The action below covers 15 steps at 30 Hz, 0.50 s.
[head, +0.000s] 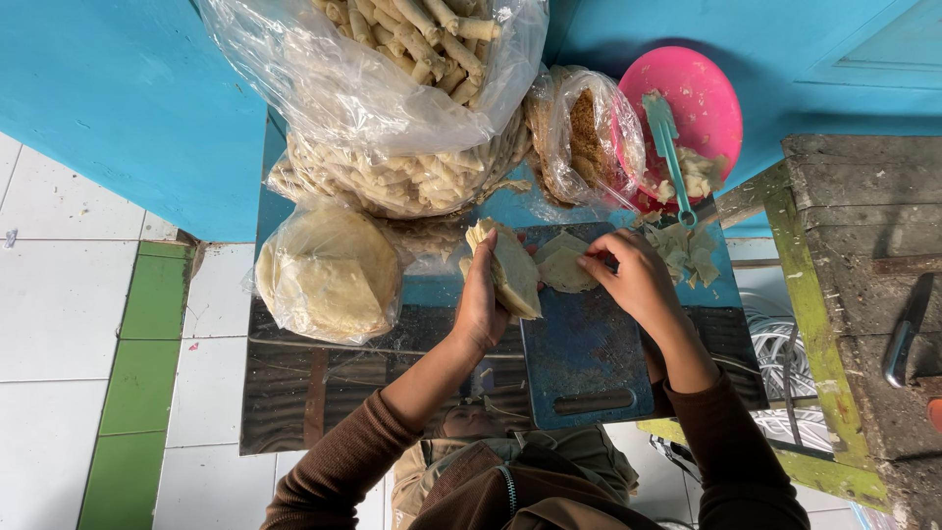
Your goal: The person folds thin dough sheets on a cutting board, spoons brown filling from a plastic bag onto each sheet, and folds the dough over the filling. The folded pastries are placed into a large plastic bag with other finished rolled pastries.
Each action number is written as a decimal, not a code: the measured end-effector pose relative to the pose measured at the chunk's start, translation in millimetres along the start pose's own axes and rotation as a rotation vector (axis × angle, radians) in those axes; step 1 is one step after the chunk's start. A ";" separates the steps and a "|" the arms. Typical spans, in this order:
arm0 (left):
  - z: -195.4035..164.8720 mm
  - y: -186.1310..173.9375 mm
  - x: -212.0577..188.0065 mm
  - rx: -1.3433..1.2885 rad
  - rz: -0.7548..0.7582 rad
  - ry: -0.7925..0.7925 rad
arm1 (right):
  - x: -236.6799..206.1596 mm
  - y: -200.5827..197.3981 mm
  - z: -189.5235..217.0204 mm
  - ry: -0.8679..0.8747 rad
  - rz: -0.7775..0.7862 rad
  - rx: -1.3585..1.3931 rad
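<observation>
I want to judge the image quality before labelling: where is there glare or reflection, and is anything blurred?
Head view: daylight is soft and even. Glare shows on the clear plastic bag of rolled snacks. The shiny metal table mirrors the person below the left hand. The right hand and the blue cutting board are sharp; edges bend slightly from the wide lens.

Three clear plastic bags: pale rolls [392, 108] at twelve o'clock, round wrappers [329, 270] at nine, brown crumbs [584, 132] at one.
</observation>
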State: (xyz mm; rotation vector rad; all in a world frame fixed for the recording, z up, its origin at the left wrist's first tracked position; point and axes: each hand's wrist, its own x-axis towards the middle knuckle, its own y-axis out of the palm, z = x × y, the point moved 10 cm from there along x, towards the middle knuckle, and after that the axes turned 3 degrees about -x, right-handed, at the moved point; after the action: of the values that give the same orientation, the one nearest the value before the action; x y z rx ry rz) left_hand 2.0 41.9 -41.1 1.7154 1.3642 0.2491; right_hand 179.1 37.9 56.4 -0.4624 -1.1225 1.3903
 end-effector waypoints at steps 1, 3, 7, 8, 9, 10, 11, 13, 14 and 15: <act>0.1 -0.2 0.2 -0.005 0.001 0.001 | -0.7 4.2 -1.6 0.015 0.030 -0.018; -0.1 0.2 1.3 -0.015 0.007 0.006 | 0.0 10.0 -6.2 0.049 0.066 0.027; 1.0 -2.0 1.0 0.007 -0.013 -0.003 | 0.1 13.0 -5.9 0.044 0.066 0.039; 1.1 -1.9 0.8 0.012 -0.014 -0.004 | 0.1 10.4 -2.9 0.022 0.040 0.022; 1.1 -2.0 0.7 0.016 -0.016 -0.004 | 0.1 7.9 0.7 -0.001 0.016 0.005; 1.0 -1.6 0.8 0.019 -0.012 -0.005 | 0.1 5.0 4.9 -0.025 -0.008 -0.012; 1.3 -1.3 0.8 0.021 -0.009 -0.005 | -0.1 2.7 9.3 -0.048 -0.025 -0.017; 1.5 -0.9 1.0 0.017 -0.004 -0.005 | -0.1 -2.5 18.2 -0.094 -0.058 -0.028; 1.5 -0.9 1.2 0.013 -0.003 -0.004 | 0.9 -0.8 16.0 -0.056 -0.029 -0.013; 1.6 -0.8 1.3 0.009 -0.001 -0.004 | 1.6 1.1 13.5 -0.017 -0.001 0.002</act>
State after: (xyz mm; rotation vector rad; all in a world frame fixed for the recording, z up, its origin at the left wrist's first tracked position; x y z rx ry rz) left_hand 3.0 42.3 -43.1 1.7221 1.3650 0.2396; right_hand 167.1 35.0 62.1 -0.4497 -1.1347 1.3969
